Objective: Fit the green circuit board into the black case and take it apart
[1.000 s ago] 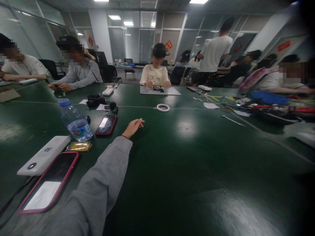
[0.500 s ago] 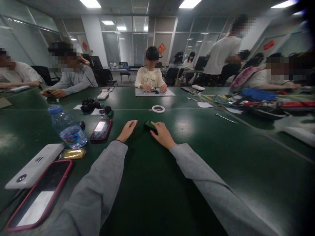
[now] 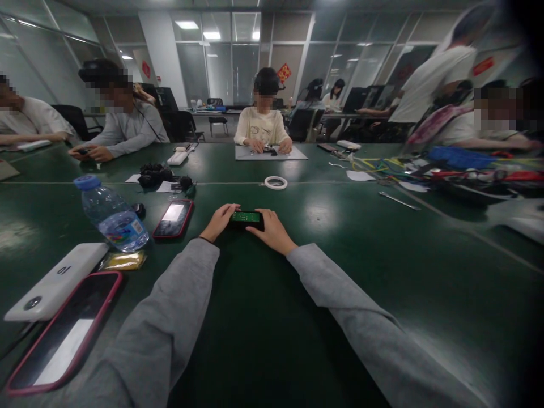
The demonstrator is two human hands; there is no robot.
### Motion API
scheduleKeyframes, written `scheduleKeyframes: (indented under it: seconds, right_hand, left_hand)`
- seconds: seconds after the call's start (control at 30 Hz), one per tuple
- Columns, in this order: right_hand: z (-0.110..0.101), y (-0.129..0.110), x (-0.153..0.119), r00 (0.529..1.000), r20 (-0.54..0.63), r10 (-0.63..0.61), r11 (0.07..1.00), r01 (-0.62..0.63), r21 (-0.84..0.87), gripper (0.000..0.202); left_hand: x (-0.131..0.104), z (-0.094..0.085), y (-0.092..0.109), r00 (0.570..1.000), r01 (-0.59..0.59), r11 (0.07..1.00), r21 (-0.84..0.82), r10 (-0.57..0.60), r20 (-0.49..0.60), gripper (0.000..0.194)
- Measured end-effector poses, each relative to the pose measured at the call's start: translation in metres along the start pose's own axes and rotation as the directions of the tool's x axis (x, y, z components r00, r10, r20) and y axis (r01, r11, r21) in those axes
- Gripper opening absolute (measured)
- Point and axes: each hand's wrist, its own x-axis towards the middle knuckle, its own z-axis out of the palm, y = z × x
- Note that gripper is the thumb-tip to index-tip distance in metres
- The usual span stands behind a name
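A small black device with a green, pale-marked face (image 3: 246, 217) lies lengthwise between my two hands, over the green table. Its kind is too small to make out; the green part looks like a circuit board. My right hand (image 3: 274, 231) grips the right end, thumb along the near side and fingers at the far edge. At the left end, my left hand (image 3: 218, 222) closes its fingers and thumb on the device. Parts of both ends are hidden behind the fingers.
Left of my arms are a water bottle (image 3: 113, 215), a phone (image 3: 174, 219), a larger red-cased phone (image 3: 68, 334), a white power bank (image 3: 57, 281) and a yellow packet (image 3: 124, 260). Ahead lies a white ring (image 3: 276, 182). Tangled cables (image 3: 382, 165) and a wrench-like tool (image 3: 399, 201) are right.
My right hand has brought the device left and turned it level, its green face now showing. My left hand, apart from it before, has come onto its left end.
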Motion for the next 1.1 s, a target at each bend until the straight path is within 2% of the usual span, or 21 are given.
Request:
scheduleKeyframes:
  seconds: [0.3,0.53,0.7,0.93,1.1]
  right_hand:
    - [-0.001,0.000,0.001,0.999,-0.005,-0.044,0.999,0.044,-0.029,0.055]
    - [-0.005,-0.003,0.001,0.999,-0.044,-0.010,1.000,0.009,-0.010,0.050]
    - [-0.007,-0.001,0.001,0.999,-0.044,0.028,0.999,-0.026,0.045,0.049]
    - [-0.008,-0.001,0.002,0.992,-0.117,0.042,0.994,-0.029,0.103,0.049]
    - [-0.005,0.003,0.003,0.993,-0.097,0.072,0.982,-0.054,0.180,0.051]
  left_hand:
    - [0.000,0.001,0.001,1.000,0.008,1.000,0.001,-0.008,0.011,0.044]
    - [0.001,0.003,-0.004,1.000,0.023,1.000,0.003,-0.023,0.020,0.050]
    - [0.003,0.003,-0.007,0.998,0.013,1.000,0.024,-0.014,0.060,0.051]
    - [0.002,0.004,-0.006,0.996,0.028,0.998,0.049,-0.032,0.087,0.053]
    - [0.001,0.004,-0.007,0.995,0.025,0.999,0.033,-0.028,0.091,0.053]
